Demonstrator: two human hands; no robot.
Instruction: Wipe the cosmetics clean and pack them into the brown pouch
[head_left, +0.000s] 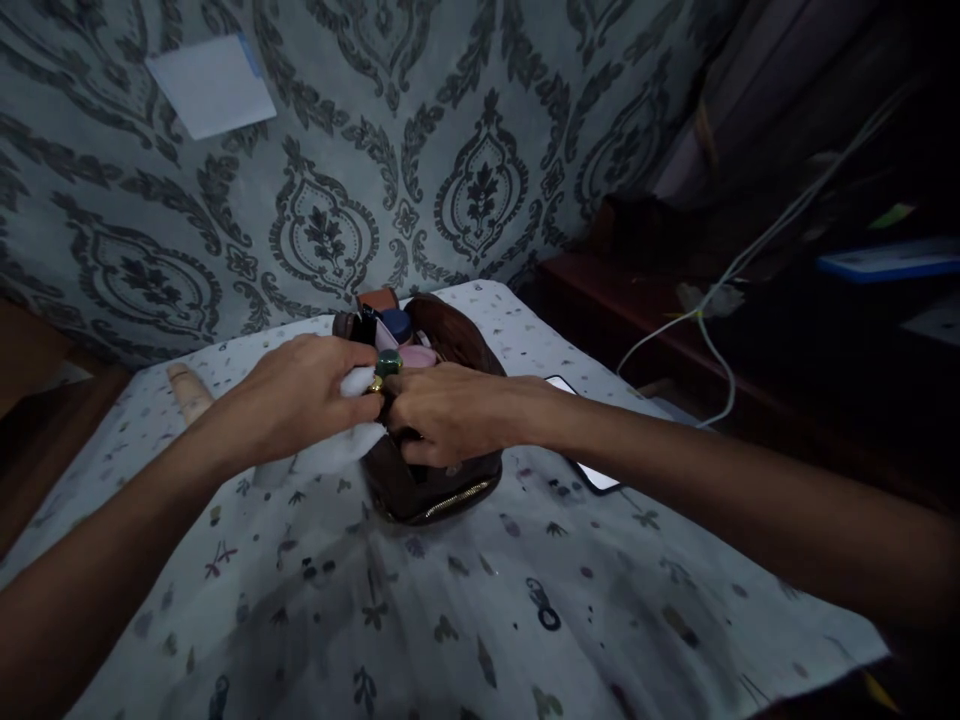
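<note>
A brown bag (427, 500) with a gold zip stands unzipped on the patterned sheet. My left hand (300, 395) is closed at its left side, pinching a thin white tissue-like sheet (341, 450) that hangs below the fingers. My right hand (457, 410) reaches into the bag's mouth with curled fingers; what they grip is hidden. Between the hands show a green round cap (388, 362) and a small gold piece (375, 384). Inside the bag are a jar with a dark blue lid (396, 323) and a pink round item (416, 357).
A phone with a lit screen (596, 478) lies right of the bag, partly behind my right forearm. A beige tube-like object (187, 390) lies on the left. White cables (701, 312) hang at the right. Patterned wall (480, 200) stands behind the sheet-covered surface (420, 620).
</note>
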